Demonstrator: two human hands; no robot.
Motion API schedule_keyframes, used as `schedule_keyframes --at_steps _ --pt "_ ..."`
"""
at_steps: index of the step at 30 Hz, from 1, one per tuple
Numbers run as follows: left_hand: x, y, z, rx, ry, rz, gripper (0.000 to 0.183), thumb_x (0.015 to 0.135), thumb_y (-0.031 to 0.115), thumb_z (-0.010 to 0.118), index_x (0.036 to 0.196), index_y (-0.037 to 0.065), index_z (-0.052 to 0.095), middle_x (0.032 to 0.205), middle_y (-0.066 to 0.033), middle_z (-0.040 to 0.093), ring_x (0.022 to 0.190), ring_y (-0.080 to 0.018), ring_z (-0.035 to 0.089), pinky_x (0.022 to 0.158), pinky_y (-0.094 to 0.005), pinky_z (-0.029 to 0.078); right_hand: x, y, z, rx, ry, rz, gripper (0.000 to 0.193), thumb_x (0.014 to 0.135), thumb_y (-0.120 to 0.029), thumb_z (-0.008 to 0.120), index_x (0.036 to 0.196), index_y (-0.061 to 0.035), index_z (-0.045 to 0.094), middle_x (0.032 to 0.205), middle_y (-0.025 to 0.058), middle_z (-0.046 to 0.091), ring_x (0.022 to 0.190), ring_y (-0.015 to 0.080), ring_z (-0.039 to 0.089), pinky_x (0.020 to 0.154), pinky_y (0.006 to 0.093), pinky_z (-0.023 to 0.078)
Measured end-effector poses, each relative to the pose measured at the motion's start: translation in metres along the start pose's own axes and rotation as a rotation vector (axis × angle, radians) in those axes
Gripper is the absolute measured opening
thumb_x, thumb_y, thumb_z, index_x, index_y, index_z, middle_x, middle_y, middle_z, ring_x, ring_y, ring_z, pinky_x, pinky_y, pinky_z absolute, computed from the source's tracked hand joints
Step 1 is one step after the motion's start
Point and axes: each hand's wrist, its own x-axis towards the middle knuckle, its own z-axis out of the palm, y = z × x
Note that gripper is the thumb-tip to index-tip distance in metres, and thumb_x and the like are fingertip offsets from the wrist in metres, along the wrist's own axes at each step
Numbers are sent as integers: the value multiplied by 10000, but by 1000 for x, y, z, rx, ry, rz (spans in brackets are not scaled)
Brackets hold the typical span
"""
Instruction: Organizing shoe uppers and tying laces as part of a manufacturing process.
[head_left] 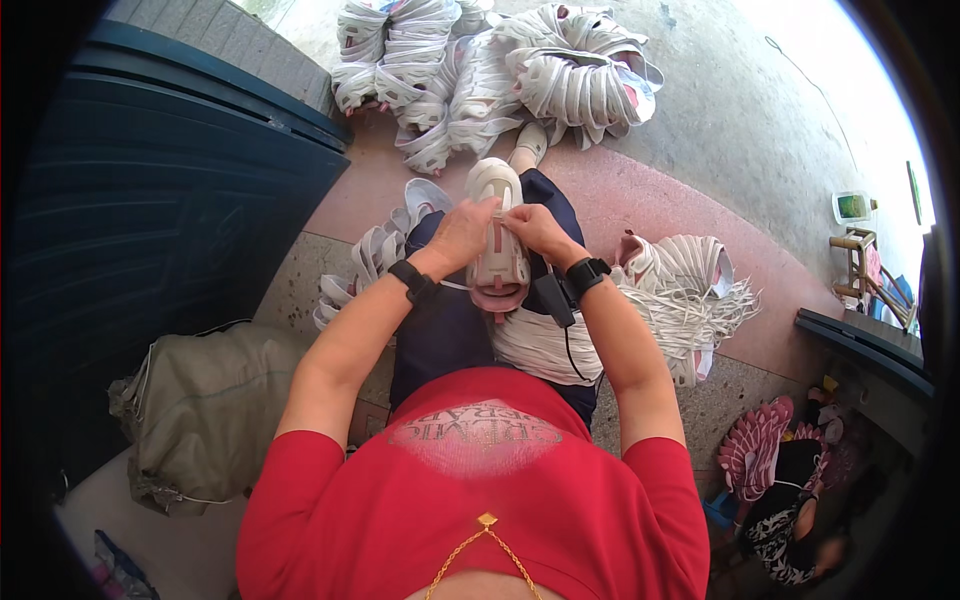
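Note:
A pale beige sneaker [497, 262] with pink trim lies on my lap, its toe pointing away from me and its pink-lined opening toward me. My left hand [465, 235] is closed around the left side of the shoe near the toe. With fingertips pinched over the front of the lacing area, my right hand [541, 230] grips what looks like a white shoelace, mostly hidden by the fingers. A loose lace end shows below my left wrist. Across my right thigh lies a thick bundle of white shoelaces [545, 347].
Stacked white shoe uppers [575, 85] sit on the floor ahead, with more uppers [685, 262] at right and others [365, 255] at left. A dark blue door [180, 170] stands left, above a stuffed grey-green sack [215, 410]. A bamboo stool [862, 262] stands far right.

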Motion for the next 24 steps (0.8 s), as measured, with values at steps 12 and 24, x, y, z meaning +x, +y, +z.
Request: schedule_keyframes --at_steps 12,24 --pt "11 13 -19 4 -191 7 406 884 24 576 1289 9 548 906 -274 672 904 -467 643 757 -515 523 -12 -10 15 -31 204 -223 165 875 -126 683 923 25 729 789 84 723 732 124 646 715 305 523" --pt "-15 -29 -86 350 -1 134 134 797 84 616 910 14 637 844 -219 647 869 -403 623 796 -497 507 -76 -12 -36 -184 233 -250 316 882 -200 705 1096 32 705 843 106 724 747 179 692 720 320 535"
